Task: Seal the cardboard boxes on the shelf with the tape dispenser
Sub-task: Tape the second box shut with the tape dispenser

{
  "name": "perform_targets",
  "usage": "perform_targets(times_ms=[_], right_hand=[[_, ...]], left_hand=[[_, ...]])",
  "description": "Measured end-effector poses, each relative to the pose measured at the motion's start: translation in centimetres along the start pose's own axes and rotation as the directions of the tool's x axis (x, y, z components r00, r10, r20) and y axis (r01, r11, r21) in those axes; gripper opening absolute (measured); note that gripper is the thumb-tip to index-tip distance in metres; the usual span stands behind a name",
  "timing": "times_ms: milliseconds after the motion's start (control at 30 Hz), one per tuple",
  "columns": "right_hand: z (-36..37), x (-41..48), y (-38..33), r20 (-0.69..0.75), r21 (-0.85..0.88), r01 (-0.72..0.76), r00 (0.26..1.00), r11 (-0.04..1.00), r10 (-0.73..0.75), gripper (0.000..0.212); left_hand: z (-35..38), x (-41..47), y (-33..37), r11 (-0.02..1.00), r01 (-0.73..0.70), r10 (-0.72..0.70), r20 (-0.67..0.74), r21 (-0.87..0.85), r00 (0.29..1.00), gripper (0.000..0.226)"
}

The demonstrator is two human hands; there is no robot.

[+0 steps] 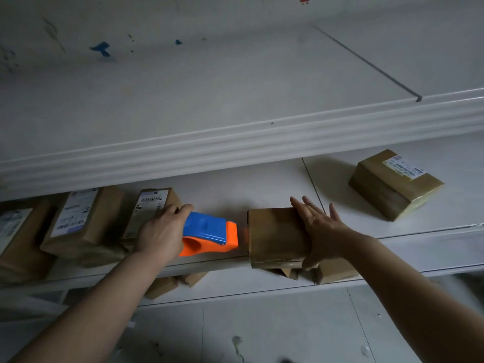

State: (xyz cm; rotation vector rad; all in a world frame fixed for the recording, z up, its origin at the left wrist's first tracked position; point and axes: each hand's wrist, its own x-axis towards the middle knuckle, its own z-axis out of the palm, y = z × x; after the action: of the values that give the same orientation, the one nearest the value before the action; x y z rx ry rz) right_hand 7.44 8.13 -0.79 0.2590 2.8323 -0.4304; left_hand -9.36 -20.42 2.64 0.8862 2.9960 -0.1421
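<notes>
A plain cardboard box [275, 231] sits at the front edge of the middle shelf [445, 213]. My right hand [319, 226] lies flat on its right side, fingers spread, pressing it down. My left hand [161, 233] grips a blue and orange tape dispenser [212, 233], whose orange nose touches the box's left face. Left of the dispenser stand labelled boxes, one [154, 205] right behind my left hand and a larger one [81, 221] beside it. A taped box with a label [392, 184] lies further back on the right.
The upper shelf [235, 142] overhangs the work area with its thick white lip. More small cardboard boxes [332, 275] sit on the lower shelf under the held box. Another labelled box [15, 239] is at the far left edge.
</notes>
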Motion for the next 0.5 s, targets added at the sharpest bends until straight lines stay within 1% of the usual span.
perform_targets(times_ms=[33,100,167,200,300,367,400,500], right_hand=[[-0.3,0.5,-1.3,0.011,-0.062,0.002,1.000,0.998,-0.001,0.153],[-0.3,1.7,-4.4,-0.040,-0.139,0.066,0.997,0.988,-0.072,0.154],[0.9,2.8,-6.6,-0.071,-0.219,0.148,0.983,0.964,-0.167,0.145],[1.6,3.2,-7.1,-0.076,-0.251,0.165,0.979,0.954,-0.189,0.139],[2.6,3.1,-5.9,-0.142,-0.284,0.135,0.973,0.949,-0.180,0.117],[2.4,2.3,-4.5,-0.152,-0.285,0.114,0.975,0.952,-0.162,0.114],[2.3,1.8,-3.8,-0.156,-0.282,0.099,0.977,0.954,-0.147,0.114],[2.3,0.9,-2.6,-0.166,-0.281,0.061,0.980,0.958,-0.111,0.114]], left_hand=[[0.1,0.0,-0.1,1.000,0.005,-0.005,-0.001,-0.022,1.000,0.071],[0.0,-0.1,-0.7,0.998,0.008,-0.008,-0.005,-0.067,1.000,0.073],[-0.2,-0.2,-1.4,0.991,0.008,-0.007,0.002,-0.136,1.000,0.077],[-0.4,-0.3,-1.7,0.985,0.003,-0.002,0.008,-0.173,1.000,0.079],[-1.0,-0.6,-2.2,0.962,-0.026,0.032,0.018,-0.271,0.999,0.092],[-1.2,-0.8,-1.7,0.945,-0.074,0.085,0.019,-0.318,0.996,0.097],[-1.3,-0.8,-1.2,0.940,-0.105,0.116,0.017,-0.326,0.993,0.097],[-1.3,-0.4,1.0,0.938,-0.203,0.210,-0.006,-0.280,0.978,0.090]])
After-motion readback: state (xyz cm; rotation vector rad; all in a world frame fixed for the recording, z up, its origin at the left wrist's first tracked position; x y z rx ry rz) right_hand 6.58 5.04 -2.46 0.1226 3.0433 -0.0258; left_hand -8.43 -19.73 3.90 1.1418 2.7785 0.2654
